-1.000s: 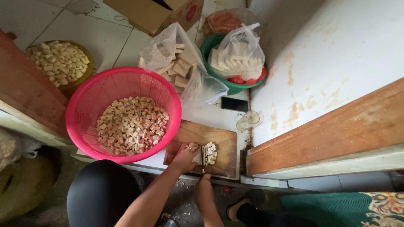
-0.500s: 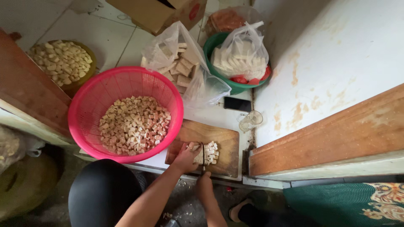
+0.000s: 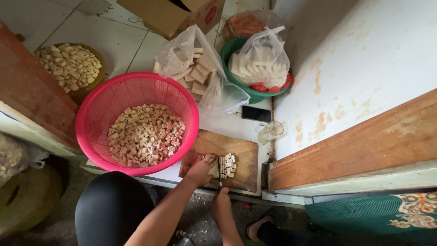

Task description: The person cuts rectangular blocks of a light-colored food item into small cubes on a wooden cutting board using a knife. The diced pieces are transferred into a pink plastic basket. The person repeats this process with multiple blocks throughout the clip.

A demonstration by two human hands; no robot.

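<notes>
Progress well along: your left hand (image 3: 200,169) pins an uncut block on the board (image 3: 236,155), your right hand (image 3: 221,205) grips the knife (image 3: 219,171), cubes (image 3: 229,165) lie beside it, the pink basket (image 3: 136,91) is part-filled, and bagged slabs (image 3: 195,68) remain.

A white tiled floor (image 3: 114,34) carries a wooden cutting board (image 3: 236,157), a pink basket (image 3: 136,123) of diced pieces and a green basin (image 3: 236,50). A dark phone (image 3: 256,114), a glass cup (image 3: 269,132), two clear bags and a cardboard box (image 3: 173,16) also rest there.
</notes>
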